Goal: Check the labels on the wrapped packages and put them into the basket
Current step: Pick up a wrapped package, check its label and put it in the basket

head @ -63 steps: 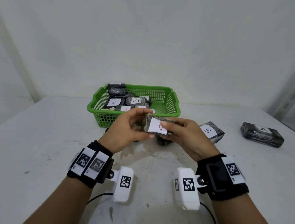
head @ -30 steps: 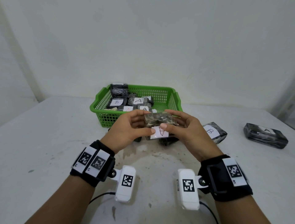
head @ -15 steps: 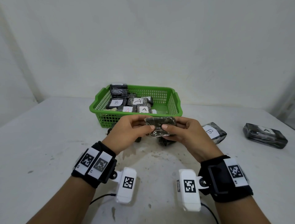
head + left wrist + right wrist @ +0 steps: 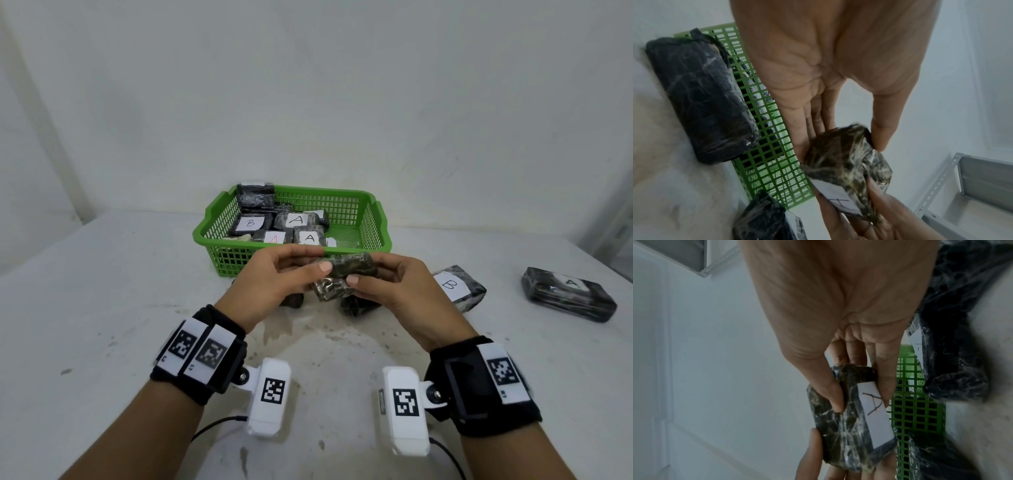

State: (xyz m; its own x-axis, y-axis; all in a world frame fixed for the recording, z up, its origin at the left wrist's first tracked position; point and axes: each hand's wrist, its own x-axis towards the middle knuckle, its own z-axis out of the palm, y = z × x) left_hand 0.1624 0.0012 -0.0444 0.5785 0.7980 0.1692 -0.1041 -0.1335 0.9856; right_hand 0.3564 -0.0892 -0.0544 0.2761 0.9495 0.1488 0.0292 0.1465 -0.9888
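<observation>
Both hands hold one dark wrapped package in the air just in front of the green basket. My left hand pinches its left end and my right hand pinches its right end. In the head view its label is turned away from me. The right wrist view shows the package with a white label marked A, between the thumb and fingers of my right hand. The left wrist view shows my left hand on the package. Several labelled packages lie in the basket.
On the white table to the right lie a package labelled B and, farther right, one labelled A. Two more dark packages sit on the table under my hands, against the basket's front wall. A metal shelf stands at the side.
The package has been rolled over in both hands, so the white label that faced me now faces away. The hands stayed in front of the basket.
</observation>
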